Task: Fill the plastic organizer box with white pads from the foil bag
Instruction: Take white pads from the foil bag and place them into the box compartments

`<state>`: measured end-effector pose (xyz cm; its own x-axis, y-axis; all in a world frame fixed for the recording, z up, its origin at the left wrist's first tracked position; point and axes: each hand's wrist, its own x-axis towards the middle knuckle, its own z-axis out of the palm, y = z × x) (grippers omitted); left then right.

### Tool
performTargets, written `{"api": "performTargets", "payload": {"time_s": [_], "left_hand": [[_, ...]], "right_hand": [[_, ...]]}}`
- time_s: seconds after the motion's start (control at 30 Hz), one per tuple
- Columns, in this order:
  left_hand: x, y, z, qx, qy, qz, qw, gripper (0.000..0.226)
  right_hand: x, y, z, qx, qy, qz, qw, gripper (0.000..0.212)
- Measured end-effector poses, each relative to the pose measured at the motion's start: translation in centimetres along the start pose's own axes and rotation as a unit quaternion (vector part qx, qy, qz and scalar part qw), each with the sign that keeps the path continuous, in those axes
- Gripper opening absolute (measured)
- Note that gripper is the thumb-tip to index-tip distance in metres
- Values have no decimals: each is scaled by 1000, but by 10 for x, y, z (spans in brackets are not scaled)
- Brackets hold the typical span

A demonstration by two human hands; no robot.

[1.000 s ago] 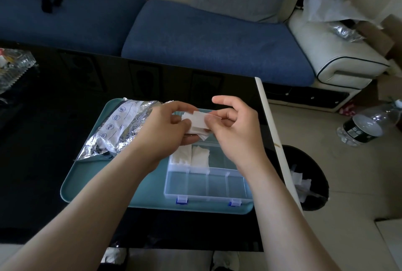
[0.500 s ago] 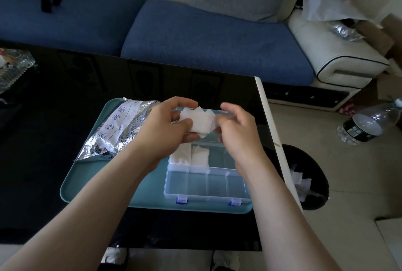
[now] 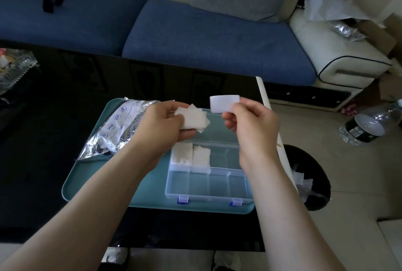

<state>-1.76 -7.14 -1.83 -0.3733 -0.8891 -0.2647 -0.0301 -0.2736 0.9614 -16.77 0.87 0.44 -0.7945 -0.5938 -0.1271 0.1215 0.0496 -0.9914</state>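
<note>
Foil bag (image 3: 121, 127) lying crumpled on teal tray (image 3: 91, 175), left side, apart from box. Left hand (image 3: 161, 127) curled round small stack of white pads (image 3: 193, 118), thumb on top, held above box's rear-left corner. Plastic organizer box (image 3: 208, 186) on tray's right part, lid laid back: 2 rear-left compartments packed w/ pads (image 3: 182, 153), rear slots to the right + 4 front slots bare. Right hand (image 3: 252, 122) pinching single pad (image 3: 224, 103) betw. thumb & fingertips, raised over lid, other fingers loosely bent. Judged approx. a quarter done; prob. 6 slots left to fill, stack in hand as next supply.
</note>
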Motion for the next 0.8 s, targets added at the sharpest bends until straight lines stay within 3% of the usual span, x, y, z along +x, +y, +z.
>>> {"api": "performTargets", "payload": {"time_s": [0.13, 0.23, 0.4, 0.57, 0.7, 0.8], "left_hand": [[-5, 6, 4, -17, -19, -3, 1000, 39], [-8, 10, 6, -36, -30, -10, 999, 40], [-10, 9, 5, -21, -46, 16, 999, 17], [-10, 7, 4, 8, -32, 32, 999, 25], [-10, 9, 4, -2, -34, 23, 999, 25], [-10, 9, 3, -7, -37, 25, 999, 24]], "right_hand": [[-14, -2, 5, -32, -105, 33, 993, 18], [-17, -3, 7, -24, -103, 65, 992, 17], [-21, -3, 11, -2, -115, 99, 988, 14], [-15, 2, 10, -119, -76, 69, 988, 10], [-12, 6, 11, -133, -95, 142, 976, 13], [-10, 7, 11, -123, -105, 147, 976, 9]]}}
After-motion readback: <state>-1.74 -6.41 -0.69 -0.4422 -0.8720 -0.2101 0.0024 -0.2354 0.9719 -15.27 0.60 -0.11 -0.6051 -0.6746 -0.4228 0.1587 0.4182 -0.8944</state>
